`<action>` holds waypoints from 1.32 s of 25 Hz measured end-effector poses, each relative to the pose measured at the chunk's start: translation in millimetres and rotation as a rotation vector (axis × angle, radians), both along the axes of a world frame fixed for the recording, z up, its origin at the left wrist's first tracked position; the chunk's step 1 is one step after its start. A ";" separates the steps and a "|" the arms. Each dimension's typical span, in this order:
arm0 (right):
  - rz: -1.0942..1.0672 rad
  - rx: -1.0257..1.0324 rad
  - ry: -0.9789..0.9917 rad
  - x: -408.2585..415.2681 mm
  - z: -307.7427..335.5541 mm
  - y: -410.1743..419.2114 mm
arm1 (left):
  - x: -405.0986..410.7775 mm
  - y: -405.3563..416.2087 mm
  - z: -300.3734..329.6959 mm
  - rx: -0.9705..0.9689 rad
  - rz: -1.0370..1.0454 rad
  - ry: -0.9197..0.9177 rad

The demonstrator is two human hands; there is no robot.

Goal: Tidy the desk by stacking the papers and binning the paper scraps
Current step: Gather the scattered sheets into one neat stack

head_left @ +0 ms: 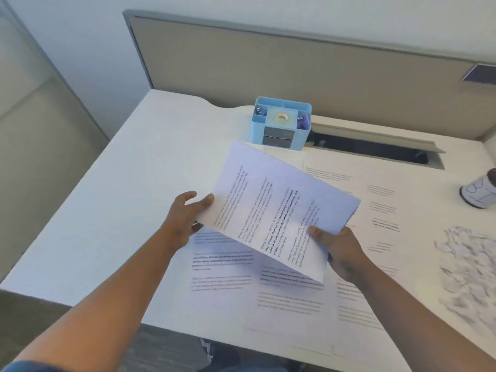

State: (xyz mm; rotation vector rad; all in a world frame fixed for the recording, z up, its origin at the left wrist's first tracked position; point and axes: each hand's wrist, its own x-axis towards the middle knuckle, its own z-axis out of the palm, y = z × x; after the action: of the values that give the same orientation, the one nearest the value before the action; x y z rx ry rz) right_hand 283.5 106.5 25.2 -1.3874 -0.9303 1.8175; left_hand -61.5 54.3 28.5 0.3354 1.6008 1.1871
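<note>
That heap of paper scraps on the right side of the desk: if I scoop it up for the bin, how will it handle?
The paper scraps look like many small loose torn bits, so they will likely scatter rather than lift as one clump. They seem very light and may drift or slip between fingers. The pile runs toward the desk edge, so pushing could spill some.

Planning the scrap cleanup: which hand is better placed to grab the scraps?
Right. The right hand is nearer the scraps at the desk's right side; the left hand is across the held sheet. Both grip it now.
</note>
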 end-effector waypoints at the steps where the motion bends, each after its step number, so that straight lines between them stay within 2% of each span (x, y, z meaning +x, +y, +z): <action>1: -0.047 -0.008 0.023 14.2 -1.6 0.5 | 24.3 -0.9 -3.7 -0.024 0.026 -0.119; 2: -0.083 -0.012 0.042 25.7 -4.1 0.8 | 51.3 -3.3 -6.5 -0.030 0.009 -0.209; 4: -0.122 -0.021 0.081 46.0 -8.8 -0.3 | 112.9 -8.3 -8.7 0.004 -0.101 -0.294; 6: -0.134 -0.028 0.108 59.2 -10.1 -1.7 | 169.7 -9.9 -1.0 0.077 -0.123 -0.368; 12: -0.123 -0.049 0.201 86.7 -11.2 -11.8 | 252.7 7.8 15.0 0.186 0.120 -0.327; 16: 0.054 -0.014 0.232 101.6 -9.0 -15.1 | 260.1 9.2 17.5 0.138 0.199 -0.179; 21: 0.029 -0.147 0.346 141.9 -2.8 17.6 | 236.3 1.4 13.7 0.088 0.123 -0.019; 27: 0.368 -0.180 0.225 139.2 -8.6 32.7 | 221.4 -15.0 -8.3 0.021 -0.168 0.052; 33: 0.397 -0.161 0.036 113.5 -29.5 23.7 | 207.6 -16.9 -21.0 -0.071 -0.265 0.076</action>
State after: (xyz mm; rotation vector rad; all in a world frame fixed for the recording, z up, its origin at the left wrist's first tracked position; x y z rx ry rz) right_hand 397.0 130.2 -4.3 -1.3278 -1.1225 2.2468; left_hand 146.0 37.4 7.5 0.5345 1.6034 0.9230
